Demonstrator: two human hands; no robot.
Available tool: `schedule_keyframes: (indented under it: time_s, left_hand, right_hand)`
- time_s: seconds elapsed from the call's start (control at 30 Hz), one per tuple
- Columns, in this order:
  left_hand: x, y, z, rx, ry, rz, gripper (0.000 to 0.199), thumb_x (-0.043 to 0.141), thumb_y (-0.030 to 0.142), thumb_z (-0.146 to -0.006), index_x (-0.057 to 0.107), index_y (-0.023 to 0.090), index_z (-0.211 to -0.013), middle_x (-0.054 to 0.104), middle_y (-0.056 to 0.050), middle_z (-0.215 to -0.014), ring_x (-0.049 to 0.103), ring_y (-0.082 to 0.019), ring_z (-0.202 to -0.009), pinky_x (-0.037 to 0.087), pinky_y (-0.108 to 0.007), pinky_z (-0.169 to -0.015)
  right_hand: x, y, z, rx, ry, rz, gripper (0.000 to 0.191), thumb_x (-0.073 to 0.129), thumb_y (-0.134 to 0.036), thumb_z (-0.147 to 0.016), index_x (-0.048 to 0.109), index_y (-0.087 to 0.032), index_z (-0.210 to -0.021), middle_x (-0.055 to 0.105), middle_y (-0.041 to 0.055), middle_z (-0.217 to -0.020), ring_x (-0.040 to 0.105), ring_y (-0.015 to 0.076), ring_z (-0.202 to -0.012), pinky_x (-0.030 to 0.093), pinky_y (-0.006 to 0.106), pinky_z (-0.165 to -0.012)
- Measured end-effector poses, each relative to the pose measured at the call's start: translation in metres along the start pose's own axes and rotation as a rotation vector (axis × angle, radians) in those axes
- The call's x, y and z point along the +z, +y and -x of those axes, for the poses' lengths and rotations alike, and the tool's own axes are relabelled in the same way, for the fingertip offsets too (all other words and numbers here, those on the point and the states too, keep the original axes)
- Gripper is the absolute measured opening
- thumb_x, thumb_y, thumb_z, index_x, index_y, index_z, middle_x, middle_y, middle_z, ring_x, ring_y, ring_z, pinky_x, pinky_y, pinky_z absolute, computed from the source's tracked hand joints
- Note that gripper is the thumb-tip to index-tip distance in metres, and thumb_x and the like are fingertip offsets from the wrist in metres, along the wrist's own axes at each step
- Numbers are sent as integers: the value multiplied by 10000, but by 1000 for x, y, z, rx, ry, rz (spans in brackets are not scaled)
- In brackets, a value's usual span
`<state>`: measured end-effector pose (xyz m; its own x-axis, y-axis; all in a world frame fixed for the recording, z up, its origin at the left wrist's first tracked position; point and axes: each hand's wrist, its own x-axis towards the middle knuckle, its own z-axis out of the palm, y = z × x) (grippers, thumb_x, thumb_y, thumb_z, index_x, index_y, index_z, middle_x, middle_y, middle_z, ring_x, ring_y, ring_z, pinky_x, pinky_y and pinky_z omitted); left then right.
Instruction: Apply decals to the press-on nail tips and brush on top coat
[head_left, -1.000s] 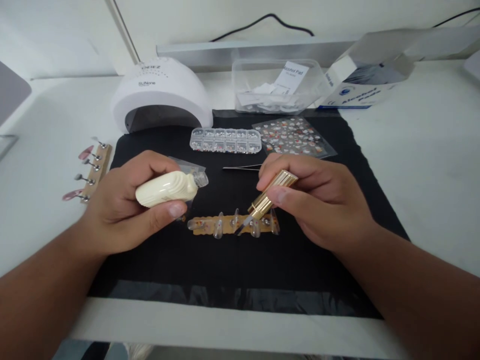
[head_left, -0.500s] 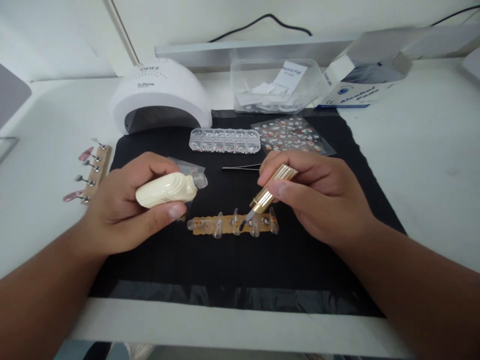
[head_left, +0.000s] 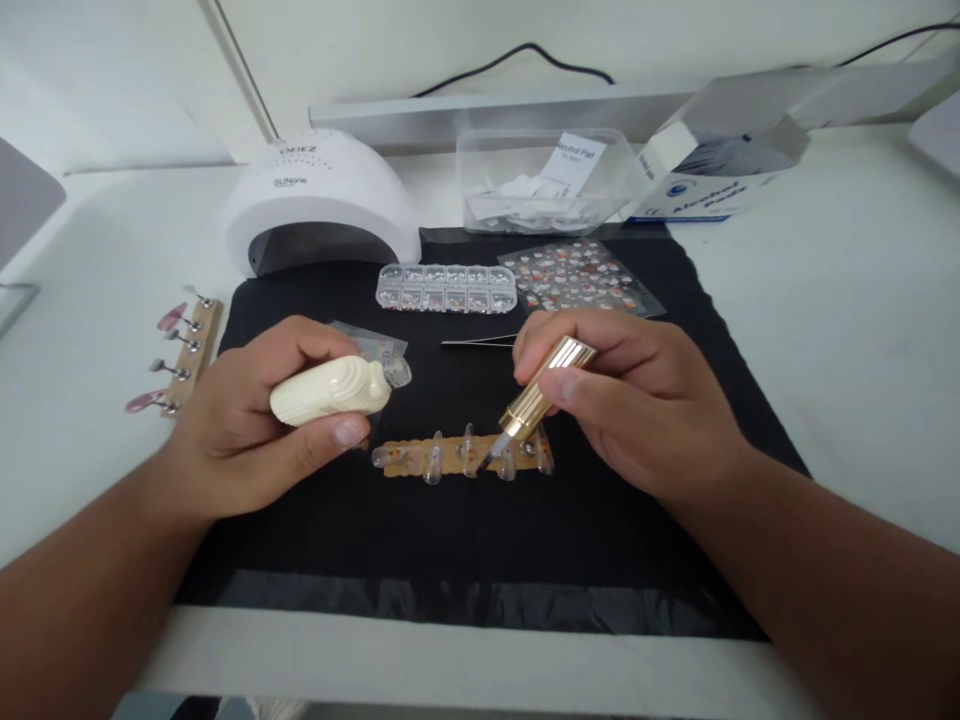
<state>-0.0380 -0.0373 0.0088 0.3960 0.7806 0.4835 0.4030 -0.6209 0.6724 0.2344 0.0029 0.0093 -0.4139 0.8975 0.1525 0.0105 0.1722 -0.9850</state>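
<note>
My left hand (head_left: 262, 420) is closed round a cream nail polish bottle (head_left: 330, 390), which lies tilted on its side with its clear open neck pointing right. In my right hand (head_left: 622, 400) I grip the gold-capped polish brush (head_left: 544, 395) between thumb and fingers. Its bristles point down and left, at the third and fourth of the clear false nails (head_left: 433, 458); whether they touch one I cannot tell. The nails stand in a row on a tan display strip (head_left: 450, 455). Tweezers (head_left: 480, 342) lie behind, partly hidden by my right hand.
A black mat (head_left: 450, 540) covers the table's middle. On or behind it are a white nail lamp (head_left: 322, 210), a rhinestone case (head_left: 446, 288), a sticker sheet (head_left: 585, 278), a clear bin (head_left: 480, 165) of alcohol pads and their box (head_left: 697, 195). A wooden nail stand (head_left: 196, 355) is at left.
The brush tip has shifted slightly down and left beside the nails. My left hand keeps the bottle in nearly the same place. The whole view has shifted a little.
</note>
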Motion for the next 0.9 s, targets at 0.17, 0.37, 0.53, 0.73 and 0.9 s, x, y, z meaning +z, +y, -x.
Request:
schedule_keyframes:
  time_s: [0.17, 0.37, 0.53, 0.73, 0.9]
  left_hand:
    - [-1, 0, 0, -15, -3, 4, 162, 722, 264, -949, 644, 177, -1061, 677, 34, -771, 592, -60, -585, 474, -138, -522]
    - [-1, 0, 0, -22, -13, -7, 158, 710, 263, -955, 634, 184, -1068, 682, 31, -791, 594, -60, -598, 473, -135, -530]
    - [-1, 1, -1, -15, -12, -30, 141, 704, 272, -954, 625, 189, -1036, 643, 44, -739, 566, -60, -555, 453, -143, -500]
    - [0, 1, -3, -15, -9, -54, 133, 692, 282, -956, 620, 194, -1024, 646, 44, -739, 564, -59, -544, 451, -140, -492]
    - [0, 0, -3, 11, -20, -50, 122, 687, 268, -955, 619, 190, -1021, 636, 48, -737, 556, -56, -545, 446, -138, -489]
  right_hand:
    - [0, 1, 1, -6, -11, 79, 95, 685, -251, -804, 689, -225, -713, 605, -15, -638, 514, 129, -541, 412, 277, -487]
    - [-1, 0, 1, -14, 14, 12, 101, 700, -251, -808, 684, -239, -710, 613, -8, -632, 530, 145, -561, 412, 284, -493]
    - [2, -3, 4, -80, -11, 140, 82, 674, -212, -825, 693, -238, -749, 645, -9, -683, 535, 133, -557, 407, 283, -490]
    - [-2, 1, 5, -156, 57, 194, 86, 672, -241, -868, 696, -257, -788, 632, -14, -673, 540, 150, -575, 405, 309, -529]
    - [-1, -1, 5, -181, -21, 185, 96, 659, -193, -847, 695, -250, -778, 630, -9, -704, 573, 160, -645, 425, 305, -549]
